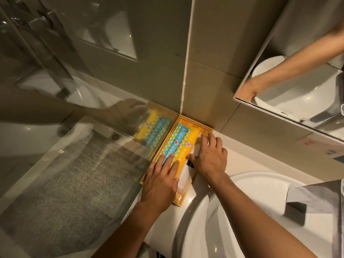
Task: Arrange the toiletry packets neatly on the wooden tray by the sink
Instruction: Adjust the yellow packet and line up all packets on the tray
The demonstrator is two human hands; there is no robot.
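A wooden tray [202, 127] sits in the counter corner against the tiled wall and a glass panel. In it lie side by side a blue packet [174, 139], a yellow packet [187, 146] and a white packet [185, 178]. My left hand [161, 180] lies flat with spread fingers on the near ends of the blue and yellow packets. My right hand [209, 155] lies palm-down over the white packet, its thumb against the yellow packet's edge. Most of the white packet is hidden under that hand.
A white basin [247, 211] stands right of the tray, close to its near corner. The glass shower panel [80, 146] borders the tray's left side and reflects it. A mirror [297, 71] hangs on the wall above right. A grey cloth [316, 198] lies at the far right.
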